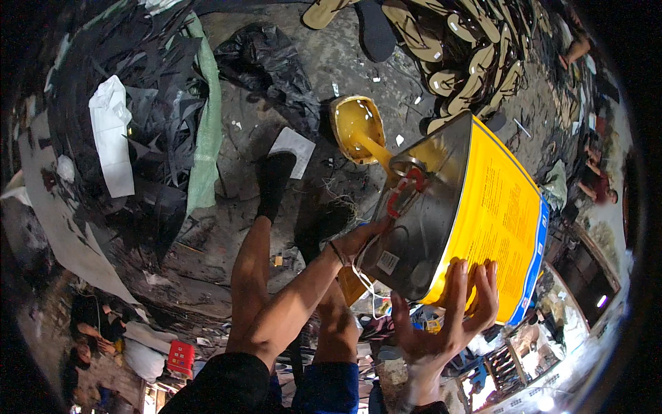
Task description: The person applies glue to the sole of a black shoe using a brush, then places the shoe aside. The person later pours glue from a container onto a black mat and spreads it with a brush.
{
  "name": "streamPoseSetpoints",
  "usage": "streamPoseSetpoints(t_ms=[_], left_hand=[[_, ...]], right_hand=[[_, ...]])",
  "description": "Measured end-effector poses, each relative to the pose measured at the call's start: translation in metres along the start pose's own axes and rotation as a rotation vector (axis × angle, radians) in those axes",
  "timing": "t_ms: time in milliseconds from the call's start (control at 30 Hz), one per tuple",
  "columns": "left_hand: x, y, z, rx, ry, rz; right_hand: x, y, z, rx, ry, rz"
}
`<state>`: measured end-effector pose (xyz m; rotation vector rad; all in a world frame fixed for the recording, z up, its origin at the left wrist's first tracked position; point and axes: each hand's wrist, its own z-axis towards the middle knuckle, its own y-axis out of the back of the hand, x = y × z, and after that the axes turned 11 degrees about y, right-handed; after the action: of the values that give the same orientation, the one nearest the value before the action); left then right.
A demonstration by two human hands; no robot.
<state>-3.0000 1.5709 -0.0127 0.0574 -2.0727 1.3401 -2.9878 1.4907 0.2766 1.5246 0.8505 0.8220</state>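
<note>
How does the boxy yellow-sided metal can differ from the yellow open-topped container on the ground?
The boxy yellow-sided metal can is tilted, the right hand against its side; the yellow open-topped container rests on the ground. The can's grey top has a round spout; the container is wide open. Both show yellow, and an amber stream joins them.

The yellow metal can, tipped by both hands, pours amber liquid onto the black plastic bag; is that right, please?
Not quite: the head view shows the amber liquid running into the yellow tub. The left hand and right hand indeed tip the yellow metal can.
</note>
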Motion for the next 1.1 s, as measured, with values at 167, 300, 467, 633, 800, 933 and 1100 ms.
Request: streamPoseSetpoints(t_ms=[167,300,467,633,800,933,1100], left_hand=[[-0.006,-0.024,-0.005,-0.342,-0.092,0.189],[-0.005,-0.035,0.011,-0.564,-0.238,0.466],[0.017,-0.025,0.046,-0.681,-0.332,0.515],[0.038,-0.006,0.073,-0.977,-0.381,0.709],[0.043,-0.017,0.064,-0.835,-0.253,0.924],[0.077,-0.053,0.007,-1.086,-0.407,1.766],[0.176,-0.064,-0.027,-0.676,-0.489,2.043]], right_hand=[[-0.065,-0.036,-0.009,-0.143,-0.095,0.205],[-0.137,-0.096,-0.021,-0.291,-0.307,0.534],[-0.211,-0.159,-0.038,-0.349,-0.476,0.838],[-0.253,-0.206,-0.069,-0.242,-0.537,0.838],[-0.279,-0.233,-0.074,-0.218,-0.602,0.868],[-0.290,-0.237,-0.066,-0.203,-0.621,0.866],[-0.291,-0.234,-0.063,-0.215,-0.623,0.917]])
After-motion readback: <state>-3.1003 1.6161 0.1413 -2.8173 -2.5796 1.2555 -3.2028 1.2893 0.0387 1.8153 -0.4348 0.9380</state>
